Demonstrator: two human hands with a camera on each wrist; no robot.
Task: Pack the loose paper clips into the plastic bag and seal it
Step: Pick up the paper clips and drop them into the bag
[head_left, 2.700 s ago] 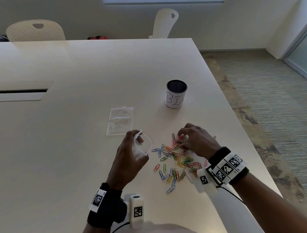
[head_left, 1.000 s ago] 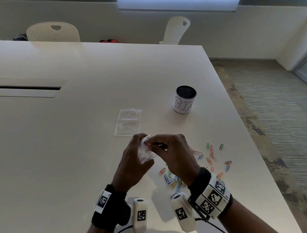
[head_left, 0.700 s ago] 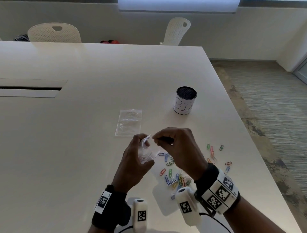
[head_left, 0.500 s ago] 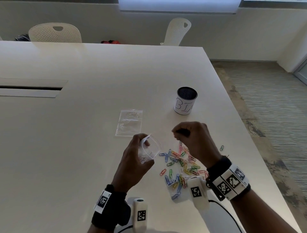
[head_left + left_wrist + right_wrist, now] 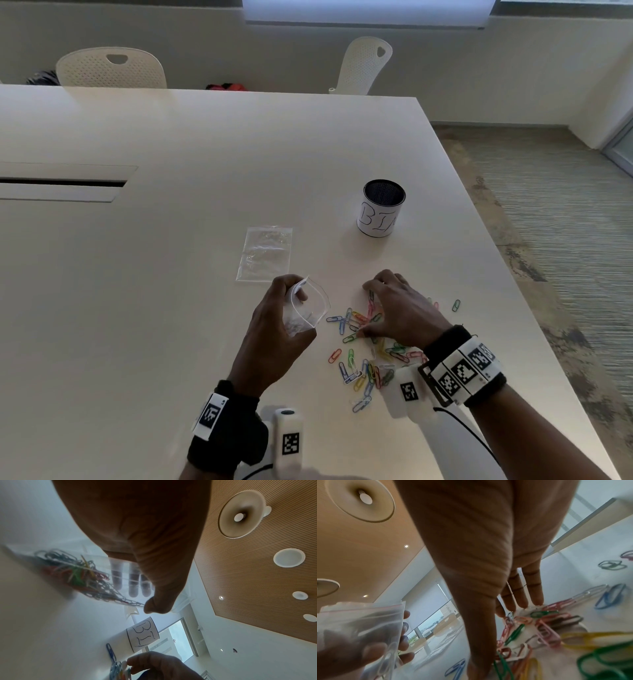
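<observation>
Left hand (image 5: 274, 339) bare; wrist wrapped in a black fabric band (image 5: 229, 435) carrying a white tag printed with a black square-pattern marker (image 5: 209, 414). White rounded camera pod (image 5: 288, 442) beside it, marker sticker on its face, dark lens cap on top.

Right hand (image 5: 400, 315) bare; black cuff (image 5: 445, 339), then a white strap with three black-and-white square markers (image 5: 462, 371), black buckle. White pod (image 5: 407, 392) with one marker; thin black cable (image 5: 479, 445) trails along the forearm.

Open table (image 5: 171, 308) left and far; blocked near right by scattered paper clips (image 5: 363, 363), spare bag (image 5: 265, 253), bin cup (image 5: 382, 209) beyond.
</observation>
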